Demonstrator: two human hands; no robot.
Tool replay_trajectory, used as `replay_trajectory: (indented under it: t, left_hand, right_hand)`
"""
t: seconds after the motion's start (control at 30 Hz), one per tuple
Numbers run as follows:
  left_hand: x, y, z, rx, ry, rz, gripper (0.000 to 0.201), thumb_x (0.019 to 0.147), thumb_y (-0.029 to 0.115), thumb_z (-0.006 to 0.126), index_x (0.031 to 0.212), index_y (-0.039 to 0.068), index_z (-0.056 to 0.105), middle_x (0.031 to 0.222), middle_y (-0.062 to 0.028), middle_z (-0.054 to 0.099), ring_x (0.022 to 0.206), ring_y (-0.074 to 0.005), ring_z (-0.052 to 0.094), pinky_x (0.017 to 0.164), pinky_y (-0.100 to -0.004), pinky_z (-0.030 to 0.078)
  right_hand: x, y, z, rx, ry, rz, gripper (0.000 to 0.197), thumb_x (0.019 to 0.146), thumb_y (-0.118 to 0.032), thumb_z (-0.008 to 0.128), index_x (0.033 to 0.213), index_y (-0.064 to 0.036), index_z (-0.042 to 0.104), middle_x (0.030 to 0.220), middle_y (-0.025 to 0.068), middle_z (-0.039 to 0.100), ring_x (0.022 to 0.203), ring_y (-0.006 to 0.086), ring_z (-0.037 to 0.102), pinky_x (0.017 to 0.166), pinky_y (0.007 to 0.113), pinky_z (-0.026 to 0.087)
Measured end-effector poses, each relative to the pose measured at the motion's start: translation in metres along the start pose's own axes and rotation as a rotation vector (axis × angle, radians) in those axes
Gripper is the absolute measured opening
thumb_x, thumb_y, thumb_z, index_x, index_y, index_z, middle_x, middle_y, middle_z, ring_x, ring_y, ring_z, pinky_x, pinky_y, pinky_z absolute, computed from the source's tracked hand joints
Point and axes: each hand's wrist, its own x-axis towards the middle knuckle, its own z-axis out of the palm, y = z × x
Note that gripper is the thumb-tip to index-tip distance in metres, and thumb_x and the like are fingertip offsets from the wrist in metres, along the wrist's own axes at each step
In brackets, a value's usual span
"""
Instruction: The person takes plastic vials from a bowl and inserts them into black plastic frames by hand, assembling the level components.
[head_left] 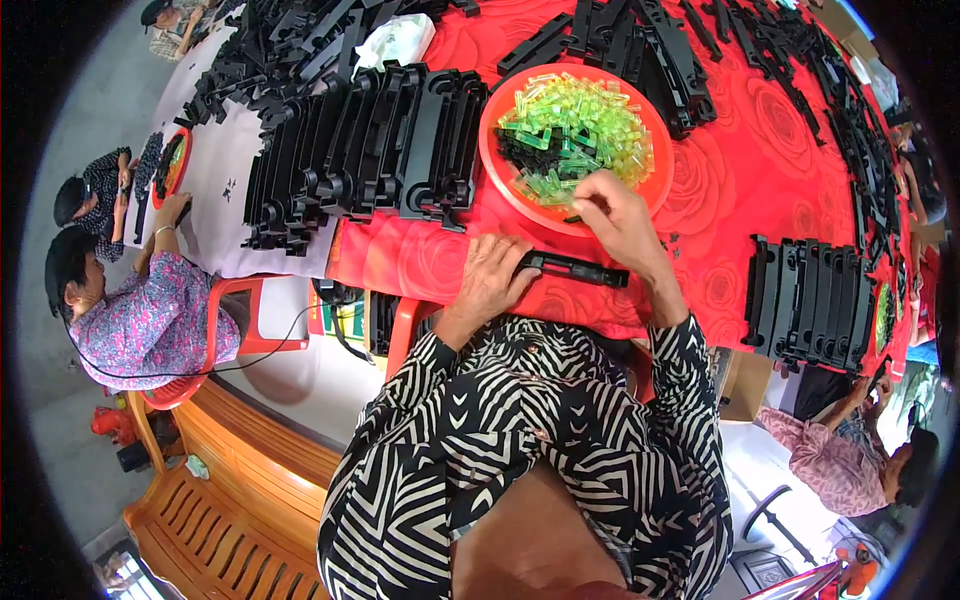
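Black bar pinned flat under left hand.

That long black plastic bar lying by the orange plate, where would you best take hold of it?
Probably at its free right end. The black bar lies flat and crosswise on the red tablecloth, with the left hand pressing on its left end. It is narrow, so a pinch from above across its width suits. The right hand is at the orange plate.
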Motion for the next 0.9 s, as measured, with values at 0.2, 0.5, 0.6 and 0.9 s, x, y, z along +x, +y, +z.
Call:
replay_trajectory:
  t: [0.2,0.5,0.6,0.9]
  left_hand:
    - [-0.009,0.003,0.000,-0.030,0.002,0.000,0.039,0.076,0.019,0.073,0.109,0.002,0.060,0.104,-0.0129,0.060,0.096,-0.0310,0.055,0.084,-0.0424,0.041]
    - [-0.012,0.012,-0.005,-0.001,0.057,-0.005,0.049,0.070,0.017,0.075,0.114,0.001,0.058,0.119,-0.0145,0.054,0.108,-0.0341,0.050,0.092,-0.0466,0.039]
    - [-0.013,0.015,-0.005,-0.012,0.078,0.023,0.048,0.069,0.015,0.075,0.112,0.001,0.058,0.121,-0.0144,0.052,0.110,-0.0342,0.050,0.093,-0.0486,0.038]
    - [-0.015,0.019,-0.002,0.027,0.068,0.031,0.040,0.066,0.012,0.077,0.103,0.004,0.062,0.119,-0.0124,0.055,0.108,-0.0328,0.052,0.100,-0.0517,0.035]
  right_hand:
    - [-0.057,-0.034,-0.005,-0.037,0.172,0.088,0.007,0.086,0.004,0.058,0.092,0.0019,0.056,0.084,0.0077,0.054,0.076,0.0161,0.055,0.069,0.028,0.045]
    - [-0.085,0.001,0.038,-0.476,0.160,-0.196,0.016,0.073,-0.001,0.062,0.088,-0.0027,0.059,0.086,0.0117,0.056,0.080,0.0302,0.056,0.071,0.040,0.045]
    - [-0.083,0.000,0.047,-0.537,0.103,-0.249,0.017,0.071,-0.003,0.061,0.088,-0.0037,0.059,0.085,0.0109,0.055,0.078,0.0287,0.055,0.069,0.039,0.044]
    - [-0.083,-0.009,0.053,-0.610,0.022,-0.169,0.019,0.072,0.002,0.064,0.090,-0.0011,0.059,0.086,0.0120,0.055,0.077,0.0297,0.055,0.068,0.038,0.044]
